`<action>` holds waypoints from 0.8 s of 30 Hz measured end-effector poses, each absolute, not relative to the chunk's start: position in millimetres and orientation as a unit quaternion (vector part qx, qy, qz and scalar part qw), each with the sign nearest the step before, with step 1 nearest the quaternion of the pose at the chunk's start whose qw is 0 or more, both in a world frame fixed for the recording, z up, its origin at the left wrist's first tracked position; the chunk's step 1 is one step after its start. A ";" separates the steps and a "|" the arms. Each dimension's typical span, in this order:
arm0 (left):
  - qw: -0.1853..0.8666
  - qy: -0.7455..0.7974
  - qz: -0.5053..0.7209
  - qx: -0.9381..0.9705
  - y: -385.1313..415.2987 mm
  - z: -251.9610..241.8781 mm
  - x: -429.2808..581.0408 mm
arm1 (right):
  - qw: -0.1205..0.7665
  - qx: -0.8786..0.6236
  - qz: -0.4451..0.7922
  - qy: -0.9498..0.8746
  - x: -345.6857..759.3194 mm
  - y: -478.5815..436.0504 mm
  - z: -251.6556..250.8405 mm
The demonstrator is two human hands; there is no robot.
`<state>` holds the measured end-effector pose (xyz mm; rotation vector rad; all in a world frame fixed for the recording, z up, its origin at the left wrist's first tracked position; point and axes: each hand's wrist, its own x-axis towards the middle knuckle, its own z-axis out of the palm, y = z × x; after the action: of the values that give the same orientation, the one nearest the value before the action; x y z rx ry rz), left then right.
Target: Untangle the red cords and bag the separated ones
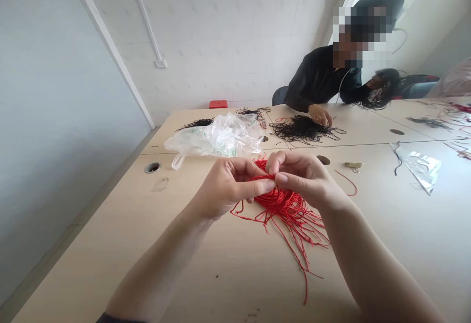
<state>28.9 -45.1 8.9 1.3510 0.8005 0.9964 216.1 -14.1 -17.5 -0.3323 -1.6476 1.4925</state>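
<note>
A bundle of thin red braided cords [283, 205] lies on the pale wood table [110, 225], its loose ends fanning toward me. My left hand [228, 183] and my right hand [301, 176] meet above the top of the bundle. Each pinches red cord between thumb and fingers, and the fingertips partly hide the gathered strands. A single loose red cord [348, 183] lies on the table beyond my right hand.
A crumpled plastic bag [215, 136] lies ahead of my left hand. Across the table, a seated person [320, 78] rests a hand [320, 114] on a pile of black cords [301, 129]. A metal clip [353, 166] and a silver foil bag [421, 168] lie to the right.
</note>
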 end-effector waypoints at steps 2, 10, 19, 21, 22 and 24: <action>0.594 0.353 0.426 0.584 -45.8 9.4 28.9 | 0.424 -0.130 0.607 -0.660 216.8 -13.4 -18.3; 0.607 0.359 0.386 0.595 -41.4 5.5 28.4 | 0.441 -0.131 0.570 -0.681 214.8 -8.8 -26.7; 0.589 0.371 0.411 0.588 -43.9 8.1 29.3 | 0.412 -0.189 0.580 -0.677 221.7 -14.8 -16.2; 0.589 0.372 0.409 0.589 -43.9 8.1 29.3 | 0.411 -0.196 0.579 -0.676 222.1 -16.0 -15.0; 0.589 0.372 0.409 0.589 -43.7 8.0 29.4 | 0.411 -0.198 0.579 -0.676 222.0 -16.5 -14.6; 0.587 0.374 0.410 0.590 -43.4 7.9 29.6 | 0.411 -0.202 0.580 -0.674 221.5 -17.5 -13.7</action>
<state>29.6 -43.4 7.9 1.3745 0.8719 0.9560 221.5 -17.5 -13.7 -0.5085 -1.6960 1.4603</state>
